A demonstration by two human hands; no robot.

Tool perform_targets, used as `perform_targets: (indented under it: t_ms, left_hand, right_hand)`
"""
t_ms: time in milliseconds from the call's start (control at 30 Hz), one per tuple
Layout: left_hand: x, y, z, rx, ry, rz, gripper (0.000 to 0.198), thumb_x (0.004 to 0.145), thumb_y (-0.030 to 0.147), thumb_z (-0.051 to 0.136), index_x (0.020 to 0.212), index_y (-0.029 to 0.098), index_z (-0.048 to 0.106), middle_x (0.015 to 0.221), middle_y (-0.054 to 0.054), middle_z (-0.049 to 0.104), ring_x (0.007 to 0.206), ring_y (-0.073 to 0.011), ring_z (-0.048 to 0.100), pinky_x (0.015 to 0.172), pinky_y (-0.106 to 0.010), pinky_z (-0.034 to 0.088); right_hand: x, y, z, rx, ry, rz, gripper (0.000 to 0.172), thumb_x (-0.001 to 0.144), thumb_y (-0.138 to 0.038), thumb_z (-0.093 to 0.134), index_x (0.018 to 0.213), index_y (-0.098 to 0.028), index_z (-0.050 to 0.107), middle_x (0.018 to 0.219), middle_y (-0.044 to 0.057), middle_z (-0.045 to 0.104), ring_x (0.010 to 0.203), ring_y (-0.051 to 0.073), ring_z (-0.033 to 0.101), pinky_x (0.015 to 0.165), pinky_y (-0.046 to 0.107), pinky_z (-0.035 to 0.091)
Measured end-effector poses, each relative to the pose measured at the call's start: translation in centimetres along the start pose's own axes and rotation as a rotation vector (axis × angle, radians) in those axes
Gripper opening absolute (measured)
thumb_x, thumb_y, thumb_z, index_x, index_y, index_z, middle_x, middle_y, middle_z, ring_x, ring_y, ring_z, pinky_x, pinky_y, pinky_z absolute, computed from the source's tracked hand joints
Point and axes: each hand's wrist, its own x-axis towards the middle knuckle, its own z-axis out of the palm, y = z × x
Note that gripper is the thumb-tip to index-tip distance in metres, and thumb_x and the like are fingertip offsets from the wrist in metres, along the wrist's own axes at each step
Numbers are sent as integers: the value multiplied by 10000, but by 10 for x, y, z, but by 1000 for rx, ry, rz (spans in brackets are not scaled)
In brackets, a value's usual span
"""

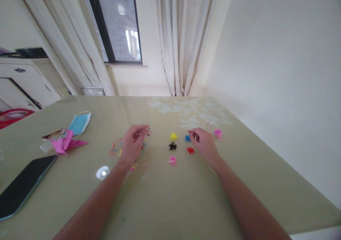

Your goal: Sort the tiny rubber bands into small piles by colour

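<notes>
My left hand (133, 144) is closed in a pinch, with several small rubber bands (148, 131) showing at its fingertips. Beneath and around it lie loose bands of mixed colours (113, 149), partly hidden by the hand. Over to the right, the fingers of my right hand (204, 143) are pinched together beside a small blue heap of bands (187, 138); what they hold, if anything, is too small to make out. Between the hands sit a yellow heap (173, 136), a black heap (172, 146) and a pink heap (173, 160). A red heap (190, 150) lies just below the blue one.
On the left of the table (160, 204) are a phone (25, 183), a pink paper crane (65, 144), a blue face mask (80, 123) and a shiny round object (102, 173). A pink item (218, 134) lies right of my right hand. A wall (282, 73) borders the table's right side.
</notes>
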Motion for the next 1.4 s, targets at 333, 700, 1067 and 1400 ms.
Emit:
perform_targets:
  t_ms: [333,700,1067,1400]
  left_hand:
    - [-38,47,17,-138,-104,196,135,991,311,671,1014,219,766,961,-56,776,876,-168,723,800,-295,597]
    - [-55,48,29,-124,-141,209,95,972,289,705,1006,232,772,930,-42,802,854,-177,749,801,-294,602]
    - [-48,58,29,-470,-350,-63,271,944,452,740,1016,193,717,900,-36,739,753,-128,671,686,-241,575]
    - [-46,53,29,-482,-435,-123,284,857,365,845,1060,192,749,1013,-64,782,869,-164,733,805,-286,607]
  right_hand:
    - [-25,-72,-11,399,-61,-186,236,1000,-394,697,1102,-194,771,801,25,691,628,139,561,623,281,453]
    - [-31,-84,-3,584,-136,-97,129,954,-282,685,889,-202,762,722,-1,664,589,117,528,562,248,412]
    - [-30,-81,-9,666,-133,-67,97,890,-249,709,854,-197,783,691,-10,645,544,100,480,513,235,373]
    - [-28,-78,-8,638,-105,-47,98,877,-243,689,863,-184,767,688,-1,662,555,109,506,523,240,374]
